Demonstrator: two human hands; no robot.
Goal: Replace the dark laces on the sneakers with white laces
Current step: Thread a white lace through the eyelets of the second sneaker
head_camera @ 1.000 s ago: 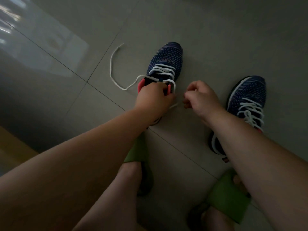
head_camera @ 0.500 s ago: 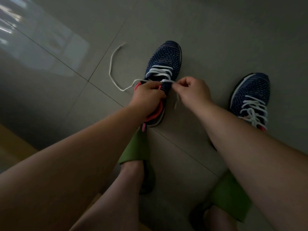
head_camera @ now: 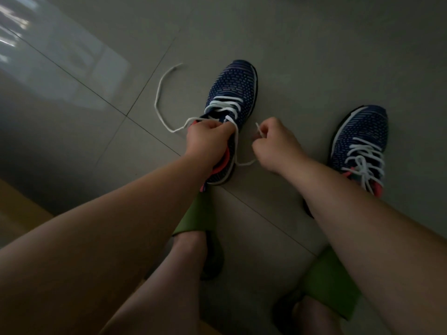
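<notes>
Head view, nearest first: we count two green slippers [head_camera: 331, 284], two hands, two navy sneakers. Our left hand [head_camera: 205, 139] grips the left sneaker [head_camera: 235, 85] on the floor [head_camera: 302, 56]; right hand [head_camera: 275, 143], now pulled back, pinches its white lace [head_camera: 238, 143] in curled fingers. The right sneaker [head_camera: 360, 139] sits laced white.

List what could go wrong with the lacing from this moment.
1. The right hand pinches the white lace close to its tip; a hard tug could slip it from the fingers.
2. The long free end curls loose on the grey tiled floor, so the ends may finish uneven.
3. The left hand grips only the collar of the navy knit sneaker; pulling might tip or slide it.
</notes>
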